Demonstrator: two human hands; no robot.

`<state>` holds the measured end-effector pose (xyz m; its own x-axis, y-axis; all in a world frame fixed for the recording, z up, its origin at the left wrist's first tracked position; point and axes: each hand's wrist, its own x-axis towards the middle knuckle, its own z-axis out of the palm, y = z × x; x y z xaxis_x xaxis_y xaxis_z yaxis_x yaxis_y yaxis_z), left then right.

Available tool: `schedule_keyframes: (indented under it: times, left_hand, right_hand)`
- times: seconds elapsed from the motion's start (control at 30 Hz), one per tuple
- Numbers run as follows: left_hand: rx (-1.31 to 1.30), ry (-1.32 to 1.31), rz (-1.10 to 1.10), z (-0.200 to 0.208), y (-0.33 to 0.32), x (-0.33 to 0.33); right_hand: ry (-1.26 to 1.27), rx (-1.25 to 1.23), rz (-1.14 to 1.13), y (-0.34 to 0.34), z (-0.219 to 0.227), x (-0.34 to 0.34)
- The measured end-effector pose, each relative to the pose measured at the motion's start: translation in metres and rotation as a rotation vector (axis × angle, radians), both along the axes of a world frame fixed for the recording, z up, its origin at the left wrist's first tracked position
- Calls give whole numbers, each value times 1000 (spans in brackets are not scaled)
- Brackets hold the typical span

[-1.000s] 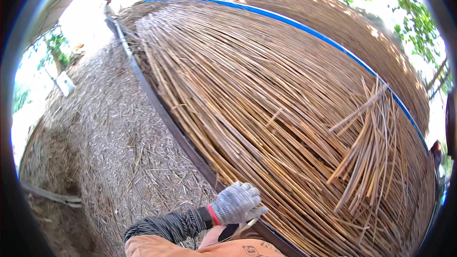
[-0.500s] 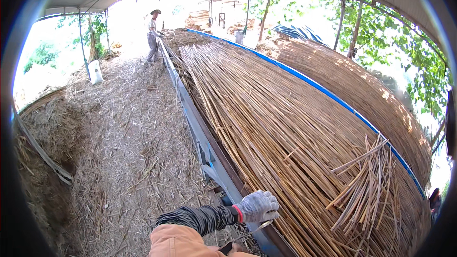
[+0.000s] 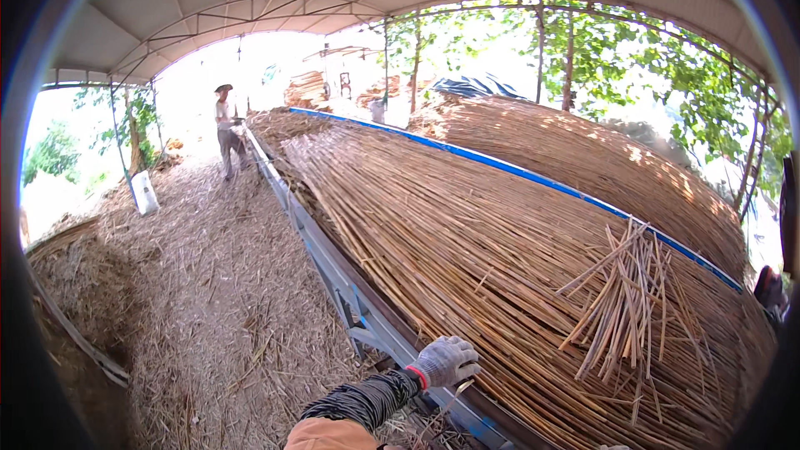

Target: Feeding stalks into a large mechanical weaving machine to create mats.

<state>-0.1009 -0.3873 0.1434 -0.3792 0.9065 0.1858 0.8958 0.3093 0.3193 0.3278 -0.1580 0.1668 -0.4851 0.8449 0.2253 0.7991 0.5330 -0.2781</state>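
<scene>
In a grey knitted glove with a red cuff, my left hand (image 3: 447, 360) is at the near part of the long metal rail (image 3: 385, 327), beside the reed stalks. Its fingers are curled, and a thin pale strip (image 3: 461, 387) shows just below them. What lies inside the fingers is hidden. A dark striped oversleeve (image 3: 367, 400) covers the forearm. Right of the rail spreads a wide layer of long brown reed stalks (image 3: 433, 225). Shorter stalks (image 3: 627, 304) lie crosswise on it in a loose heap. A pale sliver (image 3: 614, 447) at the bottom edge may be my right glove.
A blue bar (image 3: 467, 152) runs along the layer's far side, with a large reed pile (image 3: 575, 146) behind it. At the rail's far end stands another person (image 3: 227, 129) in a hat. Straw litter (image 3: 225, 308) covers the ground to the left, and a white sack (image 3: 144, 192) stands there.
The view has tilted up and turned, so the far scene sits lower and more roof shows. My left hand stays over the rail. The pale sliver has appeared at the bottom edge.
</scene>
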Motion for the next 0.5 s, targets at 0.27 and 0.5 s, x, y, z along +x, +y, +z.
schedule_keyframes:
  times: [0.27, 0.5]
  left_hand:
    - [61, 98, 25, 2, 4, 1]
    - [-24, 57, 8, 2, 4, 0]
  right_hand:
    - [113, 60, -51, -7, -1, 0]
    - [170, 128, -33, -11, -6, -6]
